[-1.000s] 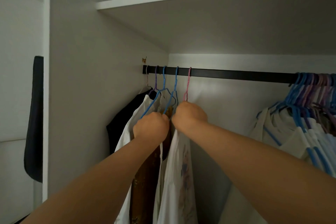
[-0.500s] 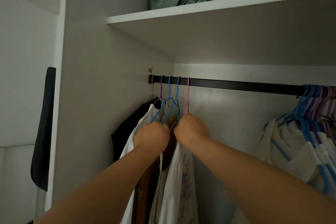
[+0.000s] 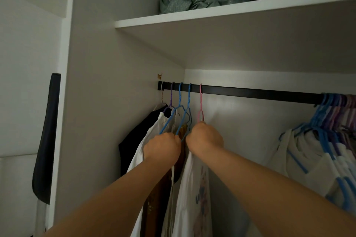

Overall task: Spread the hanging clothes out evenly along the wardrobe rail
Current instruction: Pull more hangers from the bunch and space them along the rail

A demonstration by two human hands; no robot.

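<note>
Both arms reach up into the wardrobe: the left hand (image 3: 162,147) has its fingers curled around a blue hanger (image 3: 169,121), the right hand (image 3: 205,138) grips the pink hanger (image 3: 200,109) of a white printed garment (image 3: 192,188); behind, the black rail (image 3: 250,93) carries these at its left end, a crowded bunch of hangers (image 3: 335,109) far right

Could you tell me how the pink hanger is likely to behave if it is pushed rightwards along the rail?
The pink hanger has a thin hook over the smooth dark rail, so it should probably slide easily. The white printed garment on it hangs limp, so it would likely sway and trail. The right hand grips near its neck, which should steady it.
</note>
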